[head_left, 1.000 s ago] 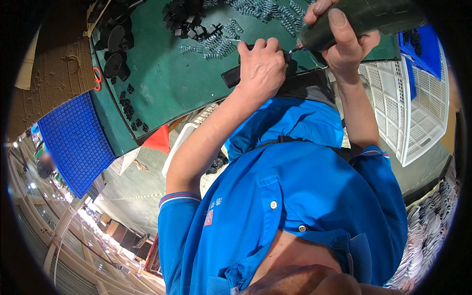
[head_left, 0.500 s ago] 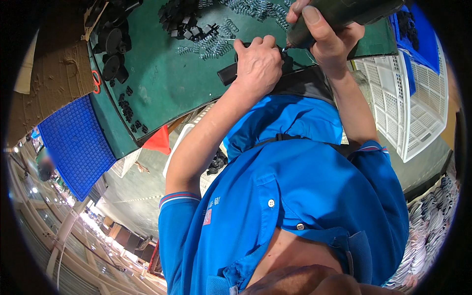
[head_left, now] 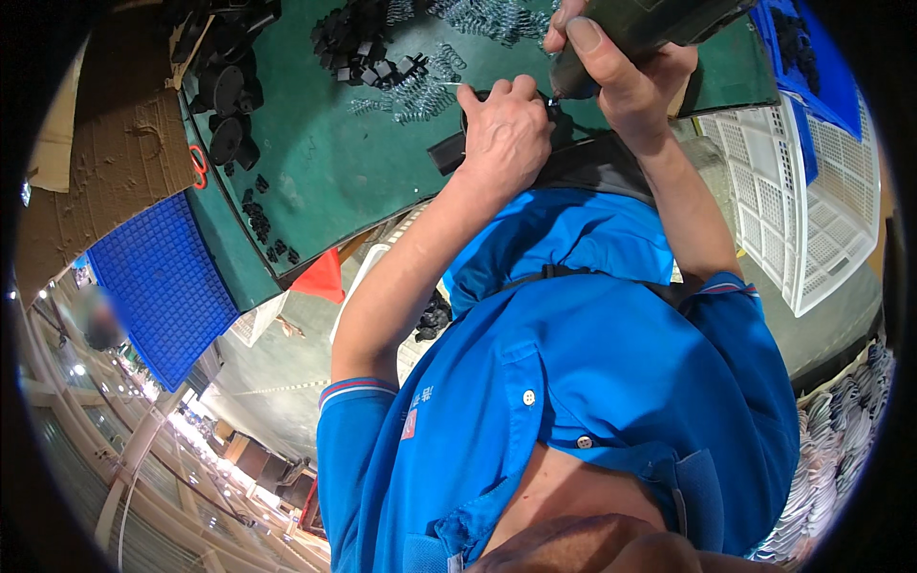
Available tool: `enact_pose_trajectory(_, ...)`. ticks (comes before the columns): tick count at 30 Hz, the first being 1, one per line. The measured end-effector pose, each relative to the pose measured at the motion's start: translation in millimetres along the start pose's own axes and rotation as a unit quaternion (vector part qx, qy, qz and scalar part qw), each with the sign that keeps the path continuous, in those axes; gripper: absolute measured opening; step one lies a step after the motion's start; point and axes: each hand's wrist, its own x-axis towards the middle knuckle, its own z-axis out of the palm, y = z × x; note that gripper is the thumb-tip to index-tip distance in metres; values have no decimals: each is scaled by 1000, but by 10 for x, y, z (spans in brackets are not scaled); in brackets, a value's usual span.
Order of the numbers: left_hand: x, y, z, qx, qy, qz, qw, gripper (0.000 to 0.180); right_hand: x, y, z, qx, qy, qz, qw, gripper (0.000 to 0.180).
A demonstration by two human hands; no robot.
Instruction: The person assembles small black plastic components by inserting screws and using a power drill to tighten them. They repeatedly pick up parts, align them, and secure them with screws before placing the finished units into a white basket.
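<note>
My left hand (head_left: 508, 134) is closed over a black plastic part (head_left: 447, 153) at the near edge of the green table (head_left: 353, 181). The part's end sticks out left of the hand; the rest is hidden under my fingers. My right hand (head_left: 635, 86) wraps round a dark electric screwdriver (head_left: 635, 33), held slanting. Its tapered nose points down at a small shiny spot beside my left fingers, where black plastic shows. Whether the bit touches a screw there is too small to tell.
Loose metal springs (head_left: 425, 91) and a heap of black plastic pieces (head_left: 349, 43) lie beyond my left hand. Round black parts (head_left: 224, 91) and orange-handled scissors (head_left: 199, 166) are at the left. A blue bin (head_left: 826, 91) and white crates (head_left: 764, 191) stand at the right.
The whole view has shifted slightly. Both hands keep their grips, and the screwdriver's nose stays at the same spot beside my left fingers.
</note>
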Motion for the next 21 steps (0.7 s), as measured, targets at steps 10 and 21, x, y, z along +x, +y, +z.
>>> enact_pose_trajectory(10,9,3,-10,-6,-3,-1,1000,21,-2,-5,20,4,1,6,1000,35)
enact_pose_trajectory(21,-16,-20,127,-6,52,5,999,18,8,18,118,10,-7,25,1000,36)
